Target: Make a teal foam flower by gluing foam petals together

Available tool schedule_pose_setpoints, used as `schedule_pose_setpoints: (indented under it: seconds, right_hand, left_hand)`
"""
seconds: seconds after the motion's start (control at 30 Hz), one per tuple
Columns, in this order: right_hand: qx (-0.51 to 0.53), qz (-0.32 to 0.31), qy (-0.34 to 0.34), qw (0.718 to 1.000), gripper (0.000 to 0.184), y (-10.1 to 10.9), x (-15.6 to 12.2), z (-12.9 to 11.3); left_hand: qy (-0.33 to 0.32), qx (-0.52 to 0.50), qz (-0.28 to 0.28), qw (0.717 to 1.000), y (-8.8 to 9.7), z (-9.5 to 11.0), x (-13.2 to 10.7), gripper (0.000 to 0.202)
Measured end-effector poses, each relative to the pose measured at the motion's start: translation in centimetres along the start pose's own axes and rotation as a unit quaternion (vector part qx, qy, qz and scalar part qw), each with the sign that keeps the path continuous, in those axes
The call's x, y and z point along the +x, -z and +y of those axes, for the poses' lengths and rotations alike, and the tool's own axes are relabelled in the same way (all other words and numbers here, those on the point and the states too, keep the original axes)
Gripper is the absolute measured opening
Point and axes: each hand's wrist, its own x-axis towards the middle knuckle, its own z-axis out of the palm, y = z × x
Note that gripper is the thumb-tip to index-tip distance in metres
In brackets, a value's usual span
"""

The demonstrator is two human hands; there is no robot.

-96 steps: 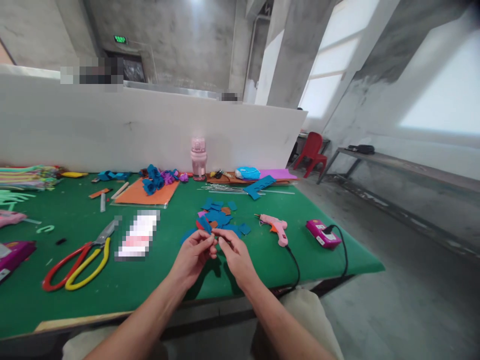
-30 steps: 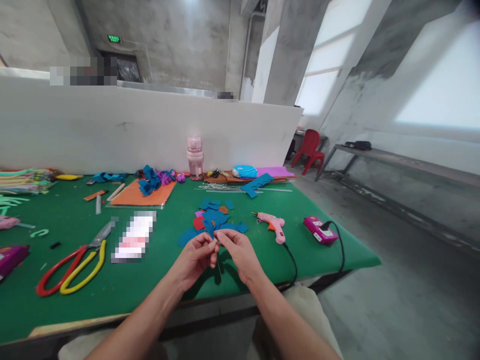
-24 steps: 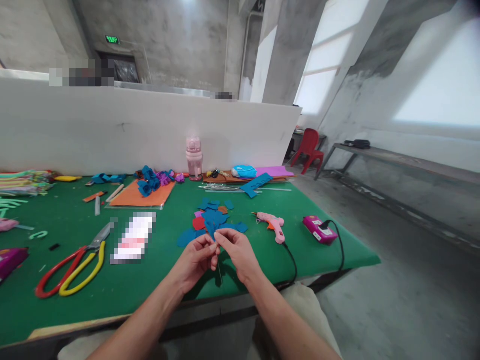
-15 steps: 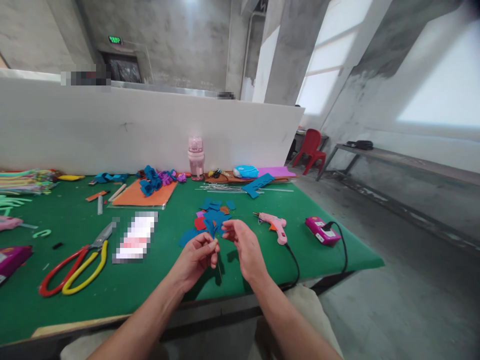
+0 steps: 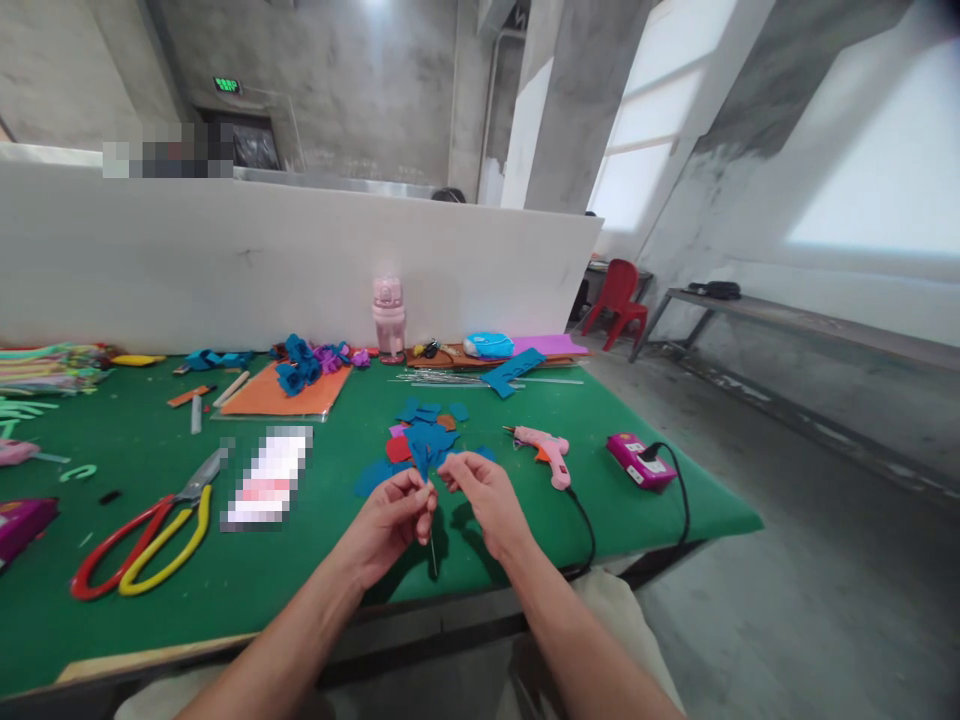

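The left hand [image 5: 390, 525] pinched a thin stem [image 5: 433, 555] between thumb and fingers, its lower end pointing down over the green surface [image 5: 262, 590]. A folded blue piece [image 5: 421, 458] stood at the top of that grip. Just beside it, the right hand [image 5: 491, 500] had its fingers curled narrow; whether they held anything could not be told. Loose blue cutouts [image 5: 444, 440] lay beyond the hands, and a pink glue gun [image 5: 551, 450] to their right.

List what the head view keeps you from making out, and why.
In the head view:
Thin wire: upper part hidden by the left hand.
Far-left purple box: cut off by the left edge.
Pale flat item: face blurred by pixelation.
Cabled purple box: print too small to read.
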Motion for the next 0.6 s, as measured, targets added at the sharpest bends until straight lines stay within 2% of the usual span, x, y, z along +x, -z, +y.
schedule_pose_setpoints:
  seconds: [0.1, 0.2, 0.33, 0.43, 0.5, 0.6]
  right_hand:
    - [0.031, -0.051, -0.028, 0.998, 0.023, -0.5, -0.3, -0.1]
    - [0.050, -0.064, -0.047, 0.996, 0.025, -0.8, -0.4, 0.0]
    - [0.082, -0.042, -0.044, 0.995, 0.030, -0.5, -0.2, 0.0]
    - [0.139, -0.017, -0.046, 0.989, 0.039, 0.1, 0.2, 0.0]
    - [0.139, -0.002, -0.039, 0.990, 0.034, 0.5, 0.3, 0.0]
    - [0.063, 0.016, -0.014, 0.998, 0.024, 1.0, 0.4, 0.0]
  left_hand:
    - [0.003, 0.006, -0.012, 1.000, -0.1, -0.3, 0.0, 0.019]
    - [0.005, 0.008, -0.028, 1.000, -0.2, -0.6, 0.0, 0.016]
    - [-0.005, 0.022, -0.020, 1.000, -0.2, -0.4, -0.1, 0.015]
    - [-0.052, 0.078, 0.025, 0.995, -0.2, 0.4, -0.1, 0.017]
    - [-0.117, 0.162, 0.078, 0.977, -0.1, 1.0, -0.1, 0.016]
    - [-0.215, 0.324, 0.153, 0.908, 0.4, 1.8, -0.3, 0.009]
